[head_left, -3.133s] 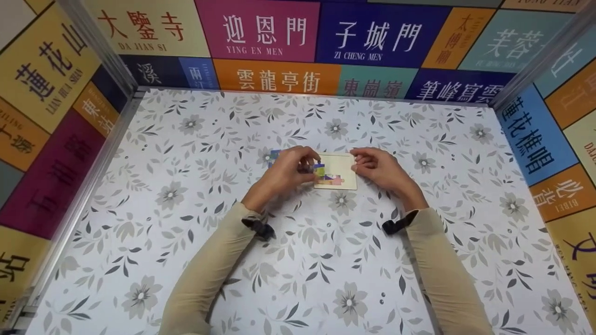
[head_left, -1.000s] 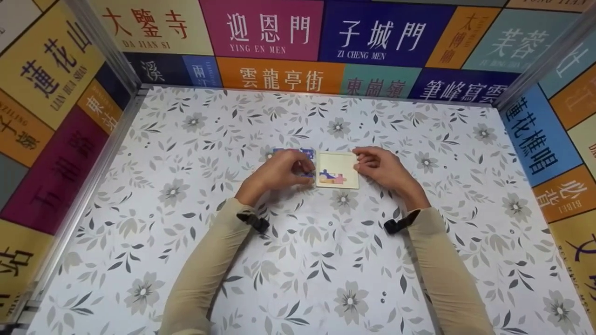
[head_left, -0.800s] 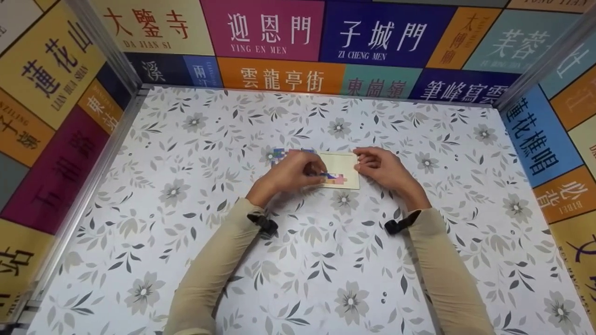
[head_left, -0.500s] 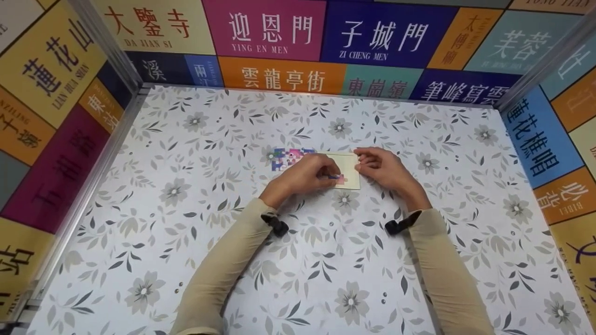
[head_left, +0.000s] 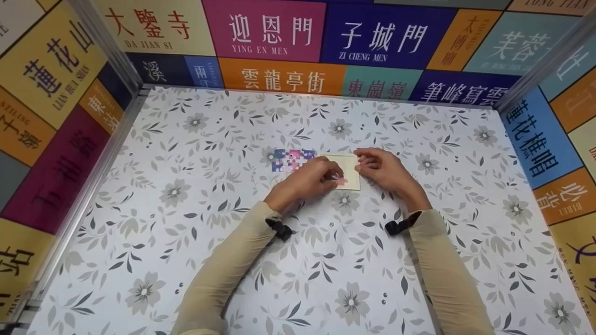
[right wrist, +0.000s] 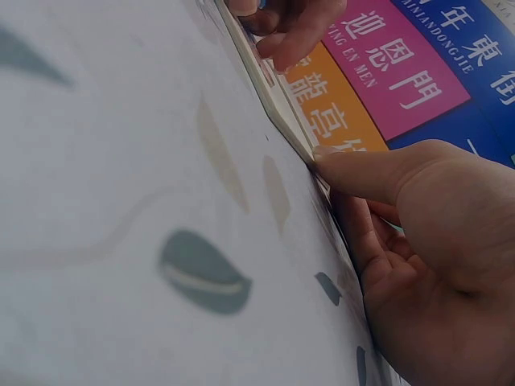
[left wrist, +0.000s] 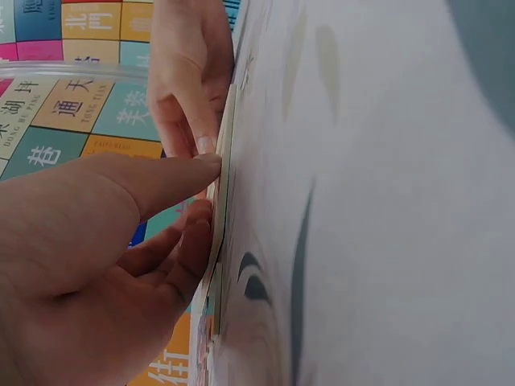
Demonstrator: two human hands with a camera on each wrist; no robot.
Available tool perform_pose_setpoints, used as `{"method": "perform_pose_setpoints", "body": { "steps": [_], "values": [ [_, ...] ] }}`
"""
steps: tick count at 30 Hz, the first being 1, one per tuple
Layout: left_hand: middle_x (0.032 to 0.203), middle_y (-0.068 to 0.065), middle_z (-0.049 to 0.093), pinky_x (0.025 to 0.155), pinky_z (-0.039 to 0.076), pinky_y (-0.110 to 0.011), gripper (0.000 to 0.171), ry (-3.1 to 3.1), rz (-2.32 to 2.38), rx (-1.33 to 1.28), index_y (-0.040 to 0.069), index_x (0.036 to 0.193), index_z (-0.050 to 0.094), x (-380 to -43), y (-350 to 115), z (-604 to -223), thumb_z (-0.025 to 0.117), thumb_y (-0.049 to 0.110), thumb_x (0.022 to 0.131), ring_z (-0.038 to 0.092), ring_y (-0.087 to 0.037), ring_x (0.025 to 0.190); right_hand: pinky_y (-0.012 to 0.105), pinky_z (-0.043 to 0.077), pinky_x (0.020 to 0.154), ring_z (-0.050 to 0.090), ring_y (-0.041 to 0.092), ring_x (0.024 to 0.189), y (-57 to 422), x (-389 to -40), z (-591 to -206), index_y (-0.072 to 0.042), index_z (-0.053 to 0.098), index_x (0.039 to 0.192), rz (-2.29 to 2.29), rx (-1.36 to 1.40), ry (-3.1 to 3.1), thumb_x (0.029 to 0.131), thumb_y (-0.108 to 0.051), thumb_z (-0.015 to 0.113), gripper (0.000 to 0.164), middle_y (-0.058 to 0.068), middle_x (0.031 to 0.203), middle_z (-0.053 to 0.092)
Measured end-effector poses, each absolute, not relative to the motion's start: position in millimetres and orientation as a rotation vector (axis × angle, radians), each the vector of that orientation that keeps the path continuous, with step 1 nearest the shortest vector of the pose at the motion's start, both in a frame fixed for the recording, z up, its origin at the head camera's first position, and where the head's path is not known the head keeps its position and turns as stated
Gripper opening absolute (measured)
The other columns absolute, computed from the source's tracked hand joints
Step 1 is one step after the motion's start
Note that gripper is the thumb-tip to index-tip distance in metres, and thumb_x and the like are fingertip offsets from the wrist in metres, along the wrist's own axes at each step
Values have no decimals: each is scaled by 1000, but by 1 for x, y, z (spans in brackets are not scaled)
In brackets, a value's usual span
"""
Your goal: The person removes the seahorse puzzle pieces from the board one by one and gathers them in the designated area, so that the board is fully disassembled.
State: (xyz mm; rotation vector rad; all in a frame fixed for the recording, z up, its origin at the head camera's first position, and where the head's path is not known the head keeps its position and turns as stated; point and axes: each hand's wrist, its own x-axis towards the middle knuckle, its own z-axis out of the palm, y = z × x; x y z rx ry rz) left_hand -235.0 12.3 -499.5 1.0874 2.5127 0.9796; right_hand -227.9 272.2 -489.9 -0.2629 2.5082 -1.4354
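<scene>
A small cream jigsaw tray [head_left: 350, 164] lies flat on the table, with a pink piece [head_left: 342, 181] along its near side. My left hand [head_left: 311, 179] is over the tray's left part, thumb and fingers curled around a small purple-blue puzzle piece [head_left: 332, 177] that they largely hide. In the left wrist view that thumb lies at the near edge of the tray. My right hand [head_left: 382, 168] grips the tray's right edge; in the right wrist view its thumb [right wrist: 354, 170] presses at the corner.
Left of the tray lies a cluster of colourful puzzle pieces [head_left: 285, 160], blue, pink and white, partly behind the left hand. A white floral cloth [head_left: 223, 125] covers the table. Upright panels with printed Chinese signs [head_left: 279, 77] border its back and both sides.
With a blue piece between its fingers, my left hand has come rightward from the pieces at left onto the tray, then slightly nearer its front edge. My right hand stays at the tray's right edge.
</scene>
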Motion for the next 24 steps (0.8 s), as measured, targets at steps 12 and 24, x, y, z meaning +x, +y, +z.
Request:
{"method": "perform_pose_setpoints", "body": {
  "steps": [12,24],
  "values": [
    [125,-18,67,100,56,-38,41,2530,958,1067,0,141,66,-232,13,-497,72,11,103,65,-29,113,8,52,88,66,9,104,273,-230,-492,0,60,151,-1444,-277,2514,103,-8,73,51,26,132,65],
    [128,-14,69,103,56,-36,31,2531,1003,1077,7,133,73,-231,12,-500,71,12,103,65,-26,117,10,54,89,68,20,108,272,-227,-487,7,58,149,-1494,-341,2485,102,-4,73,51,32,132,64]
  ]
}}
